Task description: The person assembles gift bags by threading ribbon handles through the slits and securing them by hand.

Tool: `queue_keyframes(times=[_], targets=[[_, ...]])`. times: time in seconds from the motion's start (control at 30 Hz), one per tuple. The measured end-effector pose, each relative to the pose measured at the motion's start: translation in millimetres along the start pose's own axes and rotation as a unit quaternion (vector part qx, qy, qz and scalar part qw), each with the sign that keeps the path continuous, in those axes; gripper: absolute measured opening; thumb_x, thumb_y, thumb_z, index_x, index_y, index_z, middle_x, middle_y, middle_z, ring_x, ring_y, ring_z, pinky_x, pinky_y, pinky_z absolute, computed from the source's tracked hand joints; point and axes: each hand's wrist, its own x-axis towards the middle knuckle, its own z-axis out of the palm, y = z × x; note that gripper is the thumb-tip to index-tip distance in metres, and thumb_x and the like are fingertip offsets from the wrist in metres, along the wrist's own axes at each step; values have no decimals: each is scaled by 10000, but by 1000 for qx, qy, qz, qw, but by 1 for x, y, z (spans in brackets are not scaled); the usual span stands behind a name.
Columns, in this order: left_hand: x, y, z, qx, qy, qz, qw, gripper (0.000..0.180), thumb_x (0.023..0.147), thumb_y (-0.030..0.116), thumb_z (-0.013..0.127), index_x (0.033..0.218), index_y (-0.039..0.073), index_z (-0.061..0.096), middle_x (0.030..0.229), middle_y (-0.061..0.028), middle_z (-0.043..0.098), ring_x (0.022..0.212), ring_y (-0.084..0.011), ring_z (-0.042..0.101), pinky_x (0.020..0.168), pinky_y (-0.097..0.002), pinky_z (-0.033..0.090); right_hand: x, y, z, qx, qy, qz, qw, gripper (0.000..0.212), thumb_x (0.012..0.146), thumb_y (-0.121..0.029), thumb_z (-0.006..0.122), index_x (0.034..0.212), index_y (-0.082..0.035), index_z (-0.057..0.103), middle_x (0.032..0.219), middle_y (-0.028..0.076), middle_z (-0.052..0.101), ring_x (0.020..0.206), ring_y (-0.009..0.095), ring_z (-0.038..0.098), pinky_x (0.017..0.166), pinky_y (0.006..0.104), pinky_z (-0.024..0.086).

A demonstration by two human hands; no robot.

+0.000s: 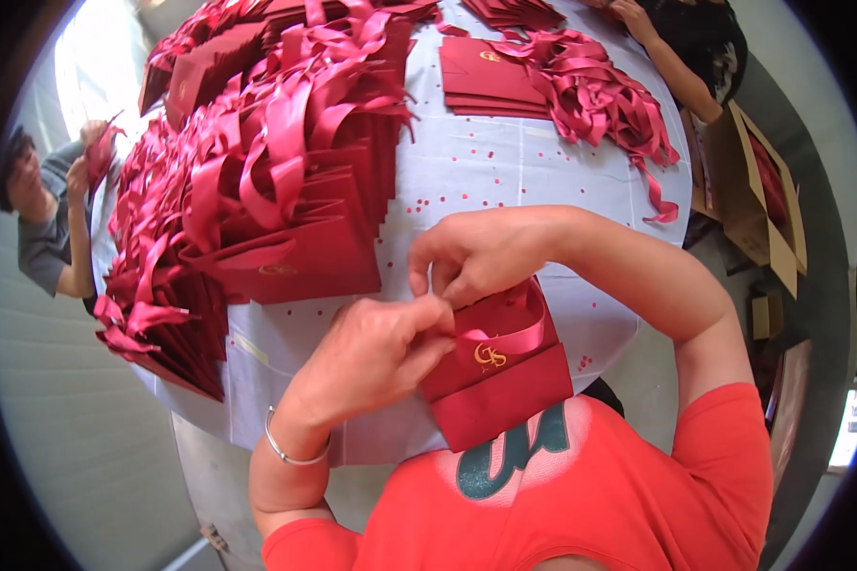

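Note:
A dark red paper gift bag (500,400) with a gold emblem lies at the table's near edge, against my shirt. Its pink ribbon handle (516,337) loops over the front and runs under the fingers of my left hand (367,357). That hand is closed in a pinch at the bag's upper left. My right hand (490,252) is bent over the bag's top edge, its thumb and fingers pinched close to the left fingertips. What lies between the right fingers is hidden.
Rows of red bags (300,252) with ribbons fill the table's left. Flat bags (490,81) and a ribbon heap (605,90) lie far right. Red dots (486,202) dot the white tablecloth (428,167). A cardboard box (743,190) stands right. People work at left (52,209) and far right (695,48).

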Motion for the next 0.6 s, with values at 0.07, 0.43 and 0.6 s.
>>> queue_keyframes(times=[0.07, 0.43, 0.6], targets=[[-4, 2, 1, 13, 1, 32, 999, 124, 783, 14, 745, 880, 28, 670, 727, -101, 657, 640, -241, 654, 604, -327, 510, 10, -1, 0, 18, -58, 1, 998, 328, 875, -114, 652, 1164, 27, 590, 892, 53, 725, 758, 121, 633, 647, 267, 495], [-12, 14, -2, 20, 26, 61, 998, 126, 769, 26, 749, 879, 50, 691, 718, -107, 655, 636, -271, 664, 562, -344, 517, 17, 3, 16, 176, -59, 67, 980, 447, 711, -70, 772, 1118, 40, 623, 790, 35, 695, 671, 110, 612, 560, 251, 470], [-9, 21, 0, -29, 11, 12, 999, 103, 737, -4, 713, 811, 38, 655, 672, -90, 627, 585, -203, 649, 550, -305, 503, 6, 4, 23, 232, 153, 74, 958, 411, 678, 1, 774, 1030, 50, 568, 755, 70, 687, 639, 130, 627, 554, 267, 488]])
